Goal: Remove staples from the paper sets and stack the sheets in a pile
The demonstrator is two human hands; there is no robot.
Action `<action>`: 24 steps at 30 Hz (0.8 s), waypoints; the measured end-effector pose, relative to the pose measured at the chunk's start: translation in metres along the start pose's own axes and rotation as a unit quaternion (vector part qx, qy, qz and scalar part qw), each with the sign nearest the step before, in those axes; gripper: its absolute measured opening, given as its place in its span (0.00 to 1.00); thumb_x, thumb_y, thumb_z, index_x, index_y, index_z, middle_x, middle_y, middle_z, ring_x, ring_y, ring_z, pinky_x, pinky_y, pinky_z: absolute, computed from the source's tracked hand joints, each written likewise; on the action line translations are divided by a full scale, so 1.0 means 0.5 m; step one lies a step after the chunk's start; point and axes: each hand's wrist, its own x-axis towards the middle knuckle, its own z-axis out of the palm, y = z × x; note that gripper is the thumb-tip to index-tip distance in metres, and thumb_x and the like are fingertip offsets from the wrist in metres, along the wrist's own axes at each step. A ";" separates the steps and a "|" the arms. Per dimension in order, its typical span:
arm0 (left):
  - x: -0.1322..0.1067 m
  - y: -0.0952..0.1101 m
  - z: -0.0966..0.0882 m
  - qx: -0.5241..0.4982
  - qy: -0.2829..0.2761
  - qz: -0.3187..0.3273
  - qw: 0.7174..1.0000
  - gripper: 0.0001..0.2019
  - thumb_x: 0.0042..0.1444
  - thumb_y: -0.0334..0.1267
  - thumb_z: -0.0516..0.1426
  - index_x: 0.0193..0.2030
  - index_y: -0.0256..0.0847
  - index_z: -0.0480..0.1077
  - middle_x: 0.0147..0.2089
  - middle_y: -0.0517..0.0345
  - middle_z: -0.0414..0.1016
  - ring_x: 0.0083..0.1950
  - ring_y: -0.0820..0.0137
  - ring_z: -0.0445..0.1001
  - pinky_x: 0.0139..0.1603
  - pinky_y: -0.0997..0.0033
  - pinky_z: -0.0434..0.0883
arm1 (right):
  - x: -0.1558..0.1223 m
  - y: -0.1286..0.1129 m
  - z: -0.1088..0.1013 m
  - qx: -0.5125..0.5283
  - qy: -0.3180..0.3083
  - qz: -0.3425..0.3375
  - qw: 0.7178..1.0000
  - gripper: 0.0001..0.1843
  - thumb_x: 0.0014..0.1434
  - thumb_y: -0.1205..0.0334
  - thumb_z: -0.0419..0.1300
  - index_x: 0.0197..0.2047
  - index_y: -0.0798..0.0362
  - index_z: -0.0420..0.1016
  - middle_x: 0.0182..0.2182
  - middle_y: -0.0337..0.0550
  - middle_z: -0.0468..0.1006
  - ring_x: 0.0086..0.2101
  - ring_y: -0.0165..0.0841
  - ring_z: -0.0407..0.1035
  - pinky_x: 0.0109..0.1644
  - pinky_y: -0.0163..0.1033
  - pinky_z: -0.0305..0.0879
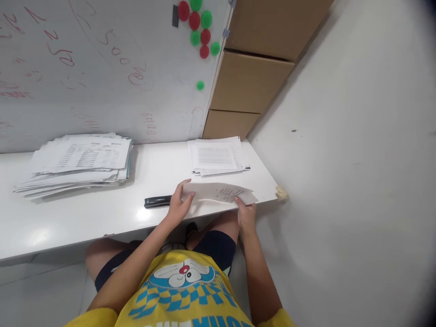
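Both my hands hold a thin set of printed sheets (221,192) just above the near edge of the white table (85,218). My left hand (179,204) grips the sheets' left end, thumb on top. My right hand (245,213) pinches the right near corner from below the table edge. A black stapler (157,201) lies flat on the table just left of my left hand, touching or nearly touching it.
A thick, fanned pile of printed papers (78,163) sits at the table's left. A smaller stack of papers (218,156) lies at the back right. A whiteboard (102,68) with red writing and red and green magnets (199,27) stands behind. Cardboard boxes (252,77) are stacked beside it.
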 end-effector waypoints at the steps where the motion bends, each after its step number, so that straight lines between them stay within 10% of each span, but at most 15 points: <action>1: -0.003 0.000 -0.003 0.009 0.018 0.007 1.000 0.17 0.61 0.43 0.53 0.56 0.42 0.63 0.49 0.50 0.73 0.49 0.64 0.73 0.48 0.64 0.71 | 0.000 0.001 -0.001 0.008 -0.022 -0.006 1.000 0.21 0.45 0.53 0.66 0.40 0.55 0.75 0.39 0.48 0.81 0.44 0.42 0.73 0.52 0.49 0.65; 17: -0.079 -0.056 -0.023 0.105 0.066 0.098 0.987 0.11 0.59 0.44 0.52 0.43 0.41 0.68 0.37 0.52 0.75 0.39 0.64 0.75 0.41 0.62 0.72 | -0.059 -0.020 0.018 -0.081 -0.143 0.006 0.986 0.16 0.50 0.54 0.61 0.41 0.51 0.77 0.41 0.45 0.81 0.47 0.43 0.72 0.57 0.49 0.62; 24: -0.061 -0.080 -0.141 0.197 0.043 0.165 0.965 0.20 0.60 0.49 0.47 0.53 0.41 0.65 0.42 0.47 0.75 0.45 0.59 0.74 0.48 0.55 0.69 | -0.065 -0.033 -0.027 -0.138 -0.218 0.087 0.962 0.16 0.47 0.55 0.66 0.40 0.49 0.80 0.42 0.44 0.82 0.45 0.48 0.74 0.52 0.53 0.67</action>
